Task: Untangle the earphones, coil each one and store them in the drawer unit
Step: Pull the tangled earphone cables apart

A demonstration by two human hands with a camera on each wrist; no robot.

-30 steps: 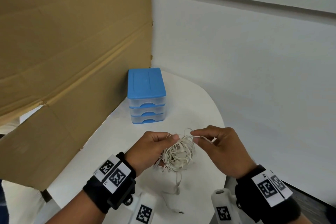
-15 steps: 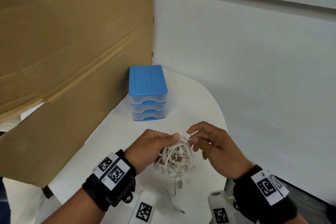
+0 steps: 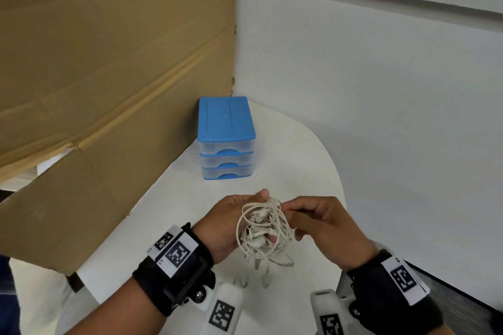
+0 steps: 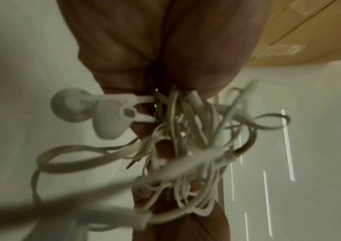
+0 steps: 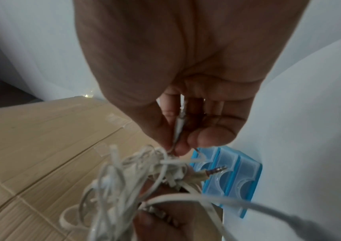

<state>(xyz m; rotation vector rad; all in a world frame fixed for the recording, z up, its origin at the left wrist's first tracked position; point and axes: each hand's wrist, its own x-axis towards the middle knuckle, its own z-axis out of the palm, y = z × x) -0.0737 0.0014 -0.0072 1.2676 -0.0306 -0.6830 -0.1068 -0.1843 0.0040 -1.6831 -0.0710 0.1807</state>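
Observation:
A tangled bundle of white earphones [image 3: 262,228] hangs between my two hands above the white table [image 3: 288,160]. My left hand [image 3: 231,221] grips the bundle from the left, thumb on top. My right hand [image 3: 318,221] pinches a thin cable strand at the bundle's upper right edge. The left wrist view shows two earbuds [image 4: 95,112] sticking out of the knot of earphones [image 4: 188,146]. In the right wrist view my fingers [image 5: 177,141] pinch a cable, and a jack plug [image 5: 217,170] pokes out of the tangle of earphones [image 5: 128,179]. The blue drawer unit [image 3: 226,139] stands behind, its three drawers shut.
A large cardboard sheet [image 3: 103,84] leans along the table's left side, right beside the drawer unit. A white wall [image 3: 381,90] rises behind and to the right. The table's rounded edge [image 3: 337,179] curves close to my right hand.
Both hands have drawn closer together and nearer to me with the bundle. The loose cable ends that trailed onto the table now hang just below the bundle.

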